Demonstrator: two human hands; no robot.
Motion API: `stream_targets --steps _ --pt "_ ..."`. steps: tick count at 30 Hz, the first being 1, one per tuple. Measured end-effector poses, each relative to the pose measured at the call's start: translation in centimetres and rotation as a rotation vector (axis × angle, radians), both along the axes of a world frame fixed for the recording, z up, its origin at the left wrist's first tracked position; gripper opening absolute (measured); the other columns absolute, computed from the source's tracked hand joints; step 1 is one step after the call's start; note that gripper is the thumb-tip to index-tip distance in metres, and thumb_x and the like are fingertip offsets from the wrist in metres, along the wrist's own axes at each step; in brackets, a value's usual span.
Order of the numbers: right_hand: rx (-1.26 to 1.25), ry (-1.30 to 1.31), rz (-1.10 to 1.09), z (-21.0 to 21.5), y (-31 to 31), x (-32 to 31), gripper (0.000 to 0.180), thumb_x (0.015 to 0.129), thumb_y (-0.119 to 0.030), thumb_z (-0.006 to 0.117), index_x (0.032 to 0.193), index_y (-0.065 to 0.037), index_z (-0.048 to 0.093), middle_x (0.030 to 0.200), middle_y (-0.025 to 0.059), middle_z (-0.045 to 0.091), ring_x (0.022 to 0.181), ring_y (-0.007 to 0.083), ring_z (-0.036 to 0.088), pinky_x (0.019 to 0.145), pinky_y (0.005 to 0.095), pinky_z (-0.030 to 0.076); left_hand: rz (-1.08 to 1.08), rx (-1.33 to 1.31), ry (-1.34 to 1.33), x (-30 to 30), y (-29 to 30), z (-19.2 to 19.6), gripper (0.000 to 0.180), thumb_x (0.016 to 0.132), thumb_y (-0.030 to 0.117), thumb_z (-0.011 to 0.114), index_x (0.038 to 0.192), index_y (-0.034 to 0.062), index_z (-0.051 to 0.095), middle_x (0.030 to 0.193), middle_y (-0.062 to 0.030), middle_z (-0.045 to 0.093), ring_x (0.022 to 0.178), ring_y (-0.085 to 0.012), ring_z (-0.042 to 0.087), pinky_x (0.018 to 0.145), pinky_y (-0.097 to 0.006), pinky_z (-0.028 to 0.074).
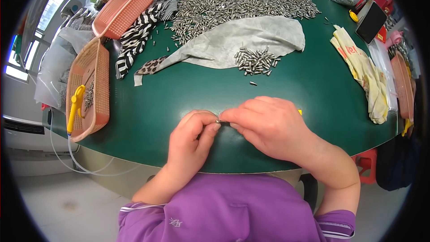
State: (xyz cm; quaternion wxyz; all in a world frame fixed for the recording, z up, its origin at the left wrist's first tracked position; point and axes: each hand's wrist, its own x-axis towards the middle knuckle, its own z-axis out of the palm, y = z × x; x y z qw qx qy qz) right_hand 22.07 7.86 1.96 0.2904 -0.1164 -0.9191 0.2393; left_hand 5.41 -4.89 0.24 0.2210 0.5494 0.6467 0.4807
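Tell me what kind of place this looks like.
Probably a small workshop bench for hand assembly or sorting: a green table heaped with small metal pins, pink plastic baskets beside it, and both hands pinching one small metal part.

Green table [148,107], zebra-striped cloth [139,33]

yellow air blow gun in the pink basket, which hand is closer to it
Left. The left hand is at the table's near edge, to the right of the yellow blow gun; the right hand lies farther right, beyond the left hand.

A small metal piece [222,121], seemingly cylindrical, pinched over the table edge.
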Motion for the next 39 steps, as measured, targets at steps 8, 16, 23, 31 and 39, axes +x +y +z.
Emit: stream_targets --steps 8,16,23,31,39 --pt "0.022 -0.029 -0.01 0.0 -0.1 0.1 0.02 0.081 -0.012 0.068 0.101 -0.016 0.065 0.074 0.002 0.056 0.072 0.0232 0.062 0.06 0.0365 0.051 -0.069 0.011 0.106 -0.2 0.1 0.2 0.011 0.087 -0.004 0.065 0.096 0.0017 0.062 0.093 -0.0121 0.065 0.081 -0.0274 0.062 0.071 -0.033 0.051" --pt "0.121 -0.085 -0.043 -0.1 0.1 0.4 0.02 0.079 -0.013 0.067 0.099 -0.016 0.065 0.073 0.0014 0.055 0.07 0.0216 0.061 0.059 0.036 0.05 -0.075 0.023 0.256 0.1 0.4 0.4 0.012 0.085 -0.003 0.066 0.095 0.0027 0.062 0.092 -0.0131 0.065 0.082 -0.0296 0.063 0.071 -0.035 0.052" --pt "0.014 -0.044 -0.044 0.8 0.3 0.3 0.023 0.08 -0.009 0.071 0.103 -0.014 0.07 0.081 0.0028 0.065 0.073 0.0236 0.064 0.063 0.0362 0.052 0.016 0.009 0.093 0.0 0.1 0.0 0.011 0.086 -0.002 0.069 0.091 0.0021 0.061 0.09 -0.0104 0.065 0.078 -0.0233 0.063 0.067 -0.031 0.053" --pt "-0.101 0.041 0.005 0.2 0.1 -0.1 0.019 0.082 -0.011 0.07 0.1 -0.013 0.068 0.076 0.0046 0.062 0.073 0.0264 0.065 0.062 0.0382 0.053 0.025 0.005 -0.073 0.1 0.0 0.0 0.016 0.083 -0.007 0.071 0.093 -0.0001 0.061 0.094 -0.0094 0.064 0.079 -0.0148 0.062 0.065 -0.025 0.055" --pt "-0.094 0.005 0.019 -0.1 -0.1 0.0 0.019 0.082 -0.011 0.07 0.1 -0.013 0.068 0.075 0.0045 0.061 0.073 0.0259 0.064 0.061 0.0378 0.053 0.019 0.016 -0.033 0.1 0.0 0.1 0.017 0.081 -0.008 0.072 0.091 0.0004 0.061 0.091 -0.0094 0.064 0.078 -0.0185 0.063 0.064 -0.027 0.053"
